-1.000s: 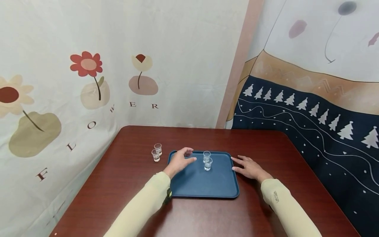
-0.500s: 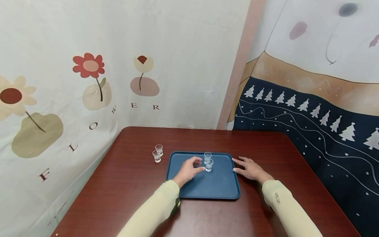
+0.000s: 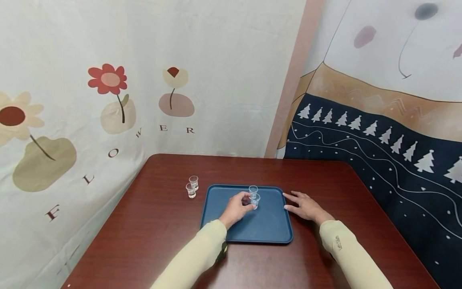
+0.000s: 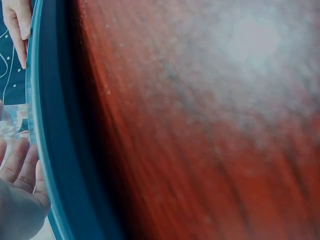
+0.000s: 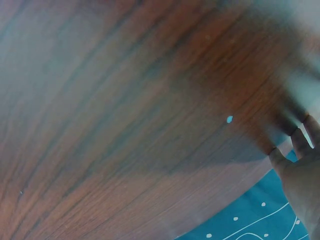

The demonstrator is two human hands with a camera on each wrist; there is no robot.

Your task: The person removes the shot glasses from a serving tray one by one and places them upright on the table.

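Two small clear shot glasses stand close together on the blue tray (image 3: 258,230); the rear glass (image 3: 253,189) is behind the front glass (image 3: 256,199). My left hand (image 3: 236,208) reaches over the tray from the left, thumb and fingers curled at the front glass, with the thumb across its lower part. In the left wrist view, part of a glass (image 4: 14,120) shows above the fingers (image 4: 27,170). My right hand (image 3: 306,206), fingers spread, lies at the tray's right edge with fingertips against the rim.
Two more shot glasses, a rear one (image 3: 194,181) and a front one (image 3: 191,191), stand on the brown wooden table (image 3: 162,228) left of the tray. Printed cloths hang beyond the table: a pale flower one (image 3: 223,80) and a dark tree-patterned one (image 3: 361,148).
My left hand has moved right across the tray, from its left side up to the front glass, and its thumb and fingers have closed in. The right hand stays at the tray edge.
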